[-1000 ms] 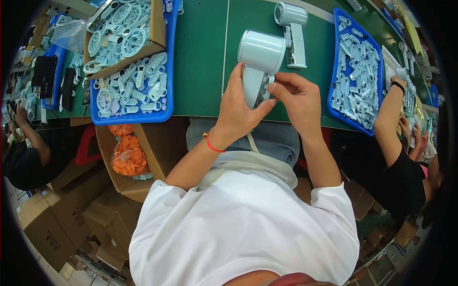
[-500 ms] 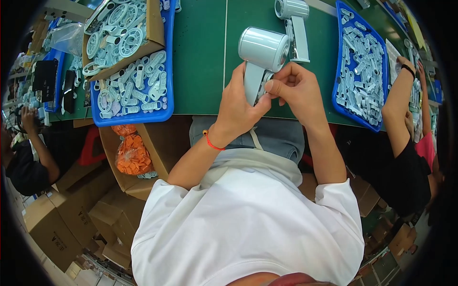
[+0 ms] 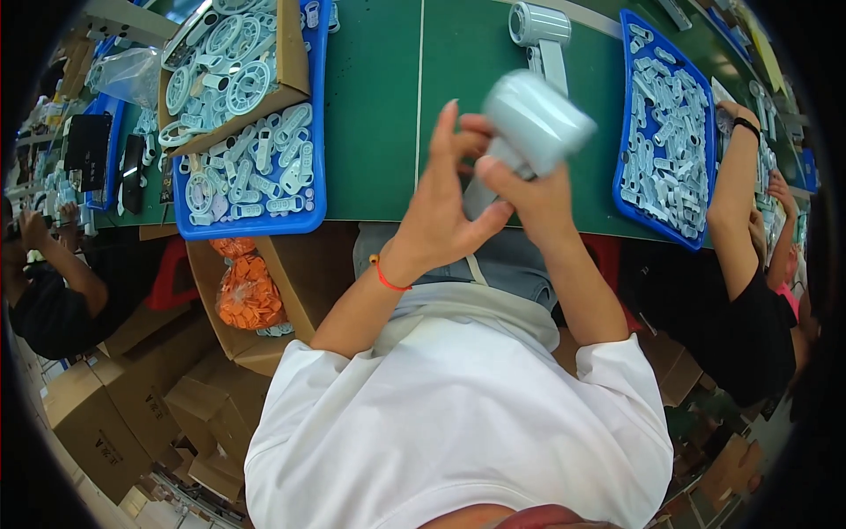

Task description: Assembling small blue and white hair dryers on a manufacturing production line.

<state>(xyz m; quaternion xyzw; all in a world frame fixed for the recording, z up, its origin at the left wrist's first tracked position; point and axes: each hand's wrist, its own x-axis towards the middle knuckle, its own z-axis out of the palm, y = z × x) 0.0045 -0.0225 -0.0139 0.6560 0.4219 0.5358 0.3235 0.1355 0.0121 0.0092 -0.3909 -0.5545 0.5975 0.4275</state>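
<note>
A glossy pale blue hair dryer housing, with a thick round barrel and a straight handle, is raised over the front edge of the green table, slightly blurred by motion. My right hand is wrapped round the handle just below the barrel. On the other side my left hand is open, fingers spread and pointing up. Its thumb lies close to the handle's lower end; whether it touches I cannot tell. Another hair dryer housing of the same kind lies farther back on the table, partly hidden behind the raised barrel.
A blue tray of pale blue parts stands at the left, with a cardboard box of ring-shaped parts on it. To the right is another blue tray of small parts. Bagged orange pieces sit below the table. A co-worker's arm reaches in at right.
The housing has tipped and moved right, its handle passing into my right hand's grip. My left hand has let go and its fingers have spread.
</note>
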